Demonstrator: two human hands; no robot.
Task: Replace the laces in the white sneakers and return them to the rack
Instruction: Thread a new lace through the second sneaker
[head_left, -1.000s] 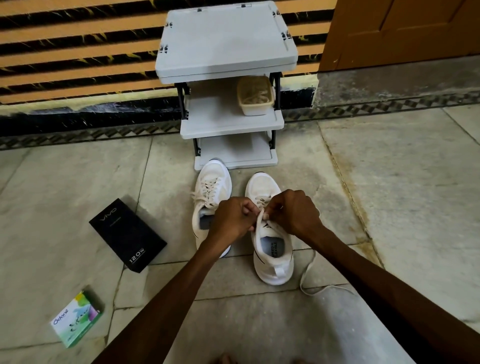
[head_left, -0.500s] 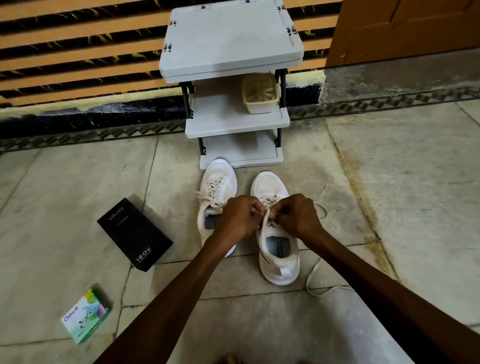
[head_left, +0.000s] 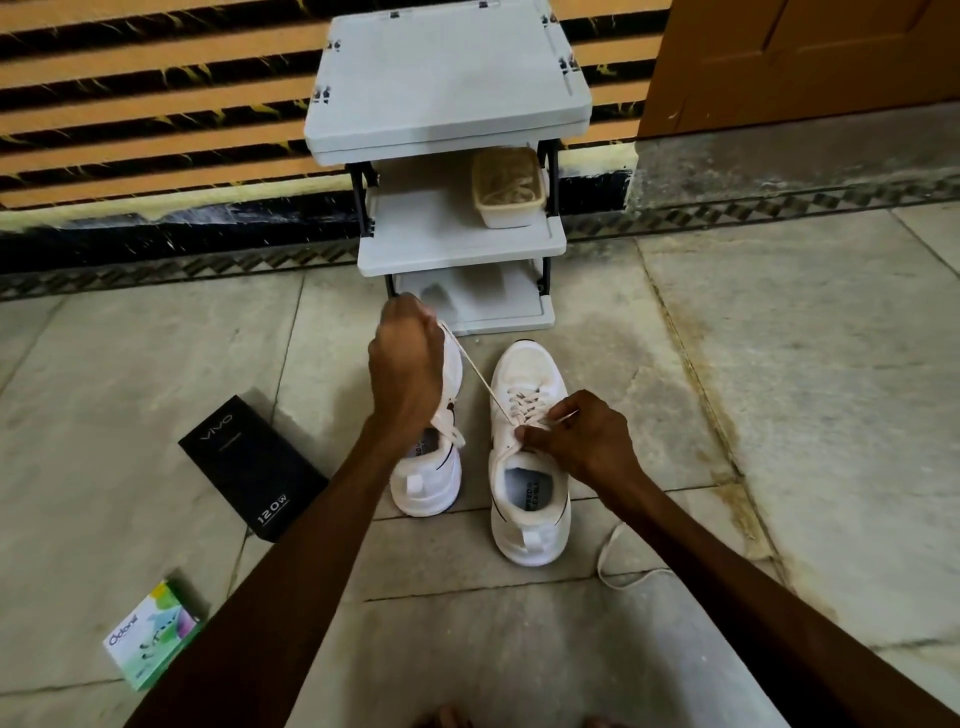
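A person is relacing a white sneaker that is standing on the stone floor, just in front of the grey rack. The left grip, fingers curled round one end of the lace, is drawing it taut, up and away from the eyelets. The right grip is pinching the lace at the topmost crossings, just above the shoe's opening. What appears to be the lace's loose tail is lying on the floor beside the heel.

The risks, as judged from here, are these. A hard pull from one side may be leaving the two ends uneven. It may also be tipping the light shoe toward the second sneaker, which is standing just beside it, half hidden by the left forearm. If the pinch slips, the crossings could go slack. The tail could snag under the right forearm.

Counted: two sneakers, neither yet on the rack. One rack with three shelves. One tub of pale laces on the middle shelf. One black box and one green box on the floor.
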